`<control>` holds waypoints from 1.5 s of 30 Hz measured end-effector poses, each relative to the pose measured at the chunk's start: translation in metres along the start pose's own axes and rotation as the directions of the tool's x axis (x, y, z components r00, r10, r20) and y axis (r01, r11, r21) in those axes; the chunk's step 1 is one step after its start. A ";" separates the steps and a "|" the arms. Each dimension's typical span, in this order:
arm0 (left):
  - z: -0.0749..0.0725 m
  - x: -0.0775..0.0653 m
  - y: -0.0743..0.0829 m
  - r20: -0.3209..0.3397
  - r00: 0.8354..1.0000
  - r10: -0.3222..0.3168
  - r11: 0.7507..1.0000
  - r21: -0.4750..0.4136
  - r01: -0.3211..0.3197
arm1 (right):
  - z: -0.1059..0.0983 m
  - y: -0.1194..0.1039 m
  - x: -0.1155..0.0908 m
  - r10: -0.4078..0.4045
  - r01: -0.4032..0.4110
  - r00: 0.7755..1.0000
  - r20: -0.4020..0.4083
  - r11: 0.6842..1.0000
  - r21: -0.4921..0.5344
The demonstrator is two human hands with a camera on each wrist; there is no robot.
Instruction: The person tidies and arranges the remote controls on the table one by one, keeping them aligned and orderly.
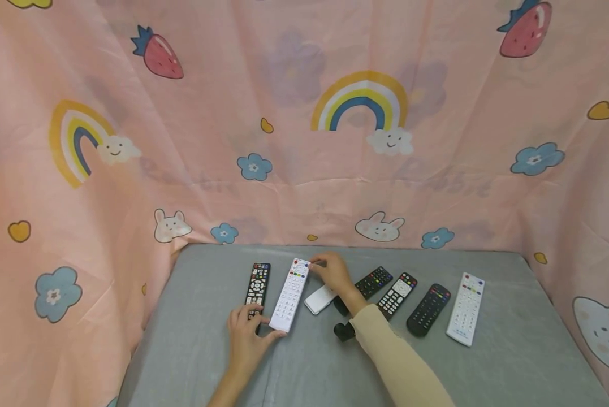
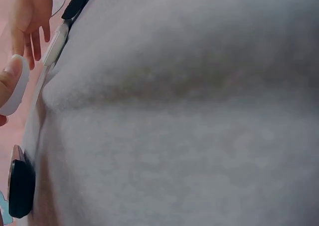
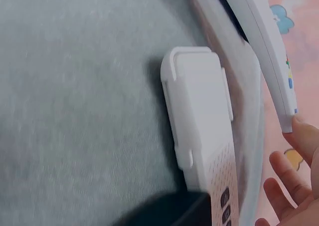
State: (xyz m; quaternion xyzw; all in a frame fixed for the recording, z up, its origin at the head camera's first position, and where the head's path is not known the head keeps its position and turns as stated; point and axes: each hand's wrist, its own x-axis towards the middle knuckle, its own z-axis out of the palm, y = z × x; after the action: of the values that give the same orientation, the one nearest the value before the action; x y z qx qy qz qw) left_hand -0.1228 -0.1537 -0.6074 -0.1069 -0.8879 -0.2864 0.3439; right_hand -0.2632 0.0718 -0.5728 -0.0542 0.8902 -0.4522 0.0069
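Note:
A long white remote control [image 1: 290, 295] is held between both hands over the left half of the grey table. My left hand [image 1: 248, 333] pinches its near end; in the left wrist view the thumb [image 2: 9, 79] lies on the remote's white end [image 2: 19, 94]. At the far end, my right hand [image 1: 333, 277] holds the upper corner, and the right wrist view shows the thumb [image 3: 305, 136] at the tip of the white remote [image 3: 266, 51]. A black remote [image 1: 257, 285] lies just left, its lower part partly hidden behind my left fingers.
Right of the held remote lie a small white remote [image 1: 319, 299], black remotes [image 1: 372, 282] [image 1: 428, 310], a black one with a white button pad [image 1: 401, 291] and another white one [image 1: 466, 308]. My right forearm covers some. A pink printed curtain [image 1: 304, 198] hangs behind the table.

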 end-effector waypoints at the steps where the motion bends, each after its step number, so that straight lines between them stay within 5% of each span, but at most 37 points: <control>1: 0.000 -0.001 0.000 -0.005 1.000 -0.004 1.000 -0.004 0.004 | 0.002 -0.001 0.001 0.002 -0.002 1.000 0.002 1.000 0.001; 9: -0.002 -0.007 0.002 -0.031 0.999 -0.011 1.000 0.004 0.011 | 0.014 -0.009 0.004 -0.057 0.057 0.998 -0.017 0.998 -0.001; 26: -0.003 -0.014 0.001 -0.061 0.997 -0.049 0.997 0.064 0.053 | 0.030 -0.023 0.005 -0.018 0.018 1.000 0.005 1.000 -0.006; 45: -0.008 -0.025 0.003 0.000 0.993 -0.119 0.985 0.127 0.118 | 0.043 -0.024 -0.005 -0.026 0.024 1.000 -0.015 0.991 -0.129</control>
State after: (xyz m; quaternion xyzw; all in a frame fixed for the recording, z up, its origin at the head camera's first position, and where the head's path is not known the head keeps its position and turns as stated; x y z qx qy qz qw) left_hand -0.0981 -0.1555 -0.6180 -0.0330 -0.9104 -0.2487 0.3292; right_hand -0.2539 0.0237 -0.5787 -0.0619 0.9169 -0.3941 -0.0096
